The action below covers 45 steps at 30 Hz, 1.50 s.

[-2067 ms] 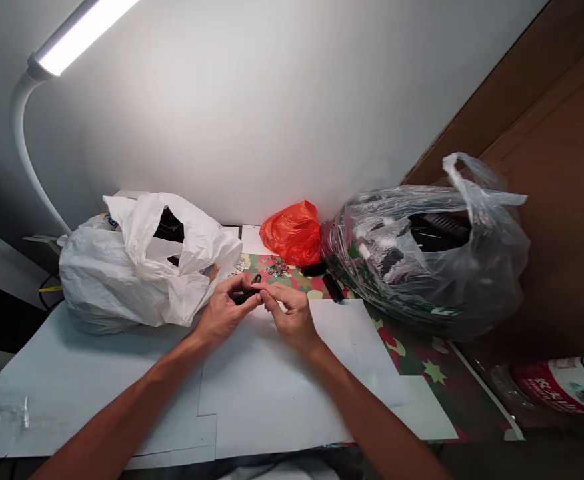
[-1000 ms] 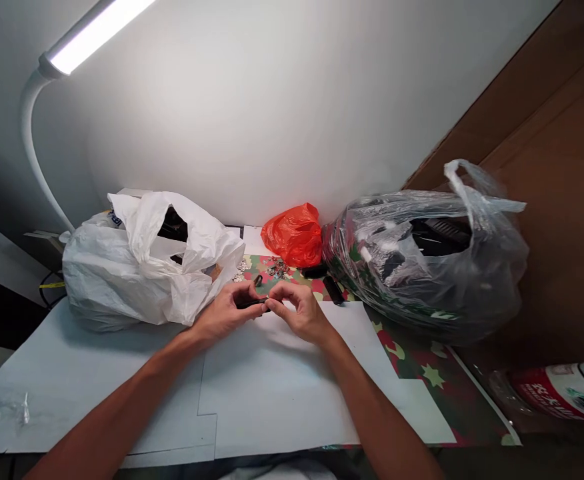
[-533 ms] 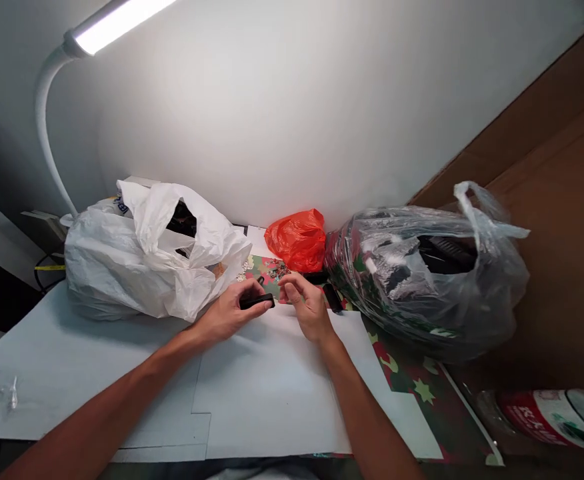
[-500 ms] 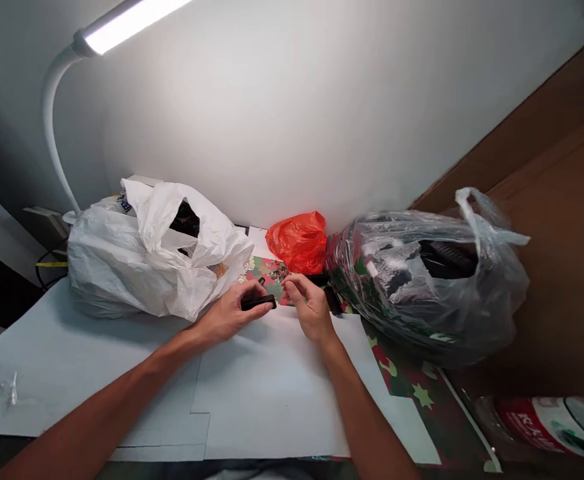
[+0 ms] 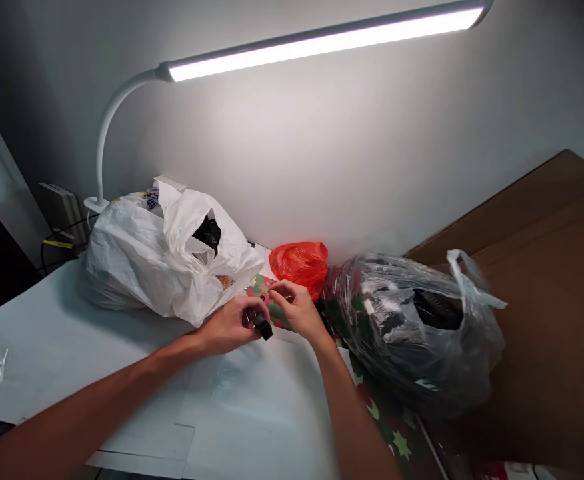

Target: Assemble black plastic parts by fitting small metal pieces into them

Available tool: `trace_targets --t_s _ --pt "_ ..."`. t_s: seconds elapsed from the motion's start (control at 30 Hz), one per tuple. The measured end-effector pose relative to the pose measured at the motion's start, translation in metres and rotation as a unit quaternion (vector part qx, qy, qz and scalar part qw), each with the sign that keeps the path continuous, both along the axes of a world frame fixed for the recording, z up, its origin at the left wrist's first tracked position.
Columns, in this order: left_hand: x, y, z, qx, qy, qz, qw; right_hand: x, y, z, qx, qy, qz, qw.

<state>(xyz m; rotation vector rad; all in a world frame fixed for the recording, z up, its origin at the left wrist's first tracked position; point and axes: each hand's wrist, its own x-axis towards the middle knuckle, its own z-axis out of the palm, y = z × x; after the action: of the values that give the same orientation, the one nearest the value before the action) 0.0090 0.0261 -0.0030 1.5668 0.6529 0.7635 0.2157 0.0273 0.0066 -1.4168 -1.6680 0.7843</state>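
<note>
My left hand [image 5: 229, 327] is closed around a small black plastic-looking part [image 5: 263, 327], whose blocky end sticks out past the fingertips towards me. What kind of part it is cannot be made out. Just to its right, my right hand [image 5: 299, 312] is held with thumb and forefinger pinched together, apart from the black part. Anything between those fingertips is too small to name. Both hands are above the far edge of the white paper [image 5: 252, 407], near the patterned cloth [image 5: 259, 288].
A white plastic bag [image 5: 137, 260] of black items stands left, a red bag [image 5: 299, 261] behind my right hand, and a filled clear bag [image 5: 397, 353] right. A lamp [image 5: 322, 45] hangs above. Cardboard [image 5: 547, 320] rises at the right.
The view has tilted up and shifted, showing more of the lamp. My left hand has turned the black part from lying sideways to pointing towards me. My right hand remains pinched close by.
</note>
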Motion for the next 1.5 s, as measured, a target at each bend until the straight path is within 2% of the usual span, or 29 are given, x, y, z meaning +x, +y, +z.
trace_targets --t_s 0.2,0.4,0.57,0.77,1.03,1.27,1.4,1.5 --pt "-0.001 -0.001 0.005 -0.025 -0.027 0.011 0.999 -0.010 0.011 0.004 0.000 -0.010 0.017 1.000" --pt "0.000 -0.003 0.003 -0.059 -0.029 0.003 0.998 -0.008 0.010 -0.003 0.000 -0.024 0.010 1.000" --pt "0.002 -0.003 -0.001 -0.047 0.011 -0.019 0.999 -0.015 0.038 -0.013 -0.030 -0.067 0.057 0.996" --pt "-0.004 0.002 0.000 -0.004 0.055 -0.025 0.998 -0.027 0.077 -0.024 -0.048 -0.168 0.091 0.980" --pt "-0.004 0.005 0.003 0.037 0.049 -0.032 0.998 -0.028 0.079 -0.027 -0.006 -0.246 0.103 0.964" --pt "-0.005 0.004 0.000 0.045 0.044 -0.012 0.998 -0.026 0.080 -0.023 0.031 -0.210 0.094 0.973" --pt "-0.005 0.004 -0.001 0.045 0.035 0.011 0.998 -0.023 0.077 -0.015 0.053 -0.143 0.062 0.986" --pt "-0.004 0.004 -0.002 0.034 0.023 0.029 0.999 -0.016 0.063 -0.004 0.054 -0.077 0.045 0.995"
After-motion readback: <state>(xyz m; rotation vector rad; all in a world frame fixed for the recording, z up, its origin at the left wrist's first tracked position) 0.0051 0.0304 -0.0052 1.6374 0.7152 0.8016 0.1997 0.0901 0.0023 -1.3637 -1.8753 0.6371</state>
